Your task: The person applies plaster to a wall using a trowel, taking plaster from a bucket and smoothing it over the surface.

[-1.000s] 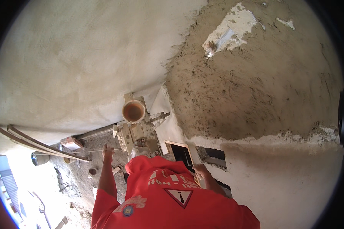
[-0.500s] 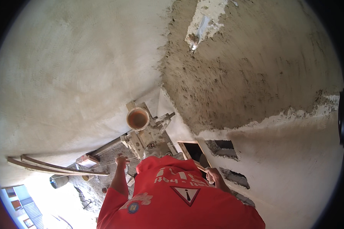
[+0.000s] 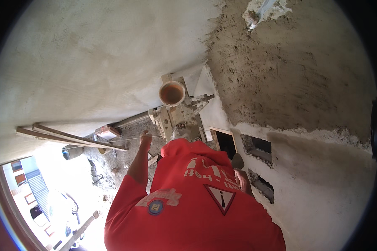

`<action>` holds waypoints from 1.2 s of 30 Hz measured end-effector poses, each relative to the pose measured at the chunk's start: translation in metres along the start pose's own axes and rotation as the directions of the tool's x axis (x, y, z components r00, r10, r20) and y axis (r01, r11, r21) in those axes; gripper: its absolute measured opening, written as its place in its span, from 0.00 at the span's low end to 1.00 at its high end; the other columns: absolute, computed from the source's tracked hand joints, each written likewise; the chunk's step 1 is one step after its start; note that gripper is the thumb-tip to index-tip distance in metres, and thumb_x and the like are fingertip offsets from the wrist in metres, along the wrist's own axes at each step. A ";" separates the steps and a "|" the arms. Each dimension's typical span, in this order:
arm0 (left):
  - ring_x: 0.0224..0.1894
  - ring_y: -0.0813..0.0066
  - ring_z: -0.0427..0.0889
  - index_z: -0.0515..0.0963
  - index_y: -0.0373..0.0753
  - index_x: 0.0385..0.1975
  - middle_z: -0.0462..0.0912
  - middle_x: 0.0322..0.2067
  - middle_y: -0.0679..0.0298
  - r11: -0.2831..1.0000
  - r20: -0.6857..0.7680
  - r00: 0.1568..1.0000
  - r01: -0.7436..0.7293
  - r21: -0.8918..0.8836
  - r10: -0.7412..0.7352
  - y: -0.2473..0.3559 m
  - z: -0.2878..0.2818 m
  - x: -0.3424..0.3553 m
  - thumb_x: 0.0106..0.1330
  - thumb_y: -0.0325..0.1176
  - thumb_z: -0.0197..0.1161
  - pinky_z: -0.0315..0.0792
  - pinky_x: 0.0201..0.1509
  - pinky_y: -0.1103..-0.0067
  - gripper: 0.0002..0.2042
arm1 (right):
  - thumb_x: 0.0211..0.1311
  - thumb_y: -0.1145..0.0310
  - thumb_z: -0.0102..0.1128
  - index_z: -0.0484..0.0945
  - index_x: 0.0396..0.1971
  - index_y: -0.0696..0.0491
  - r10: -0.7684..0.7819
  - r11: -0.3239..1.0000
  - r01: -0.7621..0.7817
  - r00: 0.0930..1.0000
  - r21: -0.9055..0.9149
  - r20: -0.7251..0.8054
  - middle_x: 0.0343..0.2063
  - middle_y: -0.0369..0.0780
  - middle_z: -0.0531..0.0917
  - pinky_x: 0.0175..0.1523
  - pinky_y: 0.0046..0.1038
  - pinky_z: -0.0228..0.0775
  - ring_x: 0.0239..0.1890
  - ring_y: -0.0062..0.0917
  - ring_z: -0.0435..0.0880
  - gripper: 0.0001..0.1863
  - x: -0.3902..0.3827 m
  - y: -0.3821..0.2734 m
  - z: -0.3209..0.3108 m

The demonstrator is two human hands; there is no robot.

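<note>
My left hand [image 3: 145,136] is raised out ahead on the left, its fingers curled closed. A thin pale string [image 3: 127,138] passes at the height of that hand in the picture; whether the fingers grip it is too small to tell. At my right side, partly covered by my red shirt, my right hand [image 3: 242,179] is closed. A trowel [image 3: 237,161] with a rounded grey blade sticks up from it, its handle mostly hidden. Ahead of me, a round bucket [image 3: 171,93] with brownish liquid stands on the wooden planks [image 3: 177,116] where my feet show.
Wet, rough plaster covers the upper part of the right wall [image 3: 276,79]; a smoother wall [image 3: 92,62] rises at left. Dark openings [image 3: 262,145] and a wooden-framed hole [image 3: 225,144] lie at right. Long boards [image 3: 71,138], bricks [image 3: 107,132] and a bucket [image 3: 73,152] are at left.
The view has shifted, so the planks and bucket sit higher and farther right. My right hand has drawn back toward my body, and the trowel blade now shows plainly above it.
</note>
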State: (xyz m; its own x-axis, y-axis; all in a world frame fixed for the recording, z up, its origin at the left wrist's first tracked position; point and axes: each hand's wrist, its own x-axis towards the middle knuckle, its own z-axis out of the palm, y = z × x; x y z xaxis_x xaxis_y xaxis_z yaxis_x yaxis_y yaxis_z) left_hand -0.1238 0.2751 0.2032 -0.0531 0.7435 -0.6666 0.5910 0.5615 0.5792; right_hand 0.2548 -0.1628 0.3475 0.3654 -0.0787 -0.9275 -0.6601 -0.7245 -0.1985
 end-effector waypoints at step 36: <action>0.63 0.53 0.69 0.75 0.32 0.53 0.72 0.57 0.44 -0.077 -0.503 -0.384 -0.847 0.526 0.774 0.632 -0.088 0.030 0.65 0.28 0.56 0.69 0.63 0.60 0.17 | 0.52 0.72 0.60 0.65 0.64 0.53 -0.568 0.719 0.513 0.822 -0.468 0.028 0.31 0.42 0.84 0.32 0.27 0.73 0.24 0.22 0.81 0.35 -0.228 -0.353 0.067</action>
State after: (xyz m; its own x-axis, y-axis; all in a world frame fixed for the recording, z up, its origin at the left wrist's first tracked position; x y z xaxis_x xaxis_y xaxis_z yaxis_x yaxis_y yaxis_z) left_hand 0.1768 0.6840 0.5907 0.0726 0.3321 0.9404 0.4229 -0.8642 0.2726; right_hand 0.3610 0.1568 0.6075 0.6573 0.3661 -0.6587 0.0199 -0.8822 -0.4704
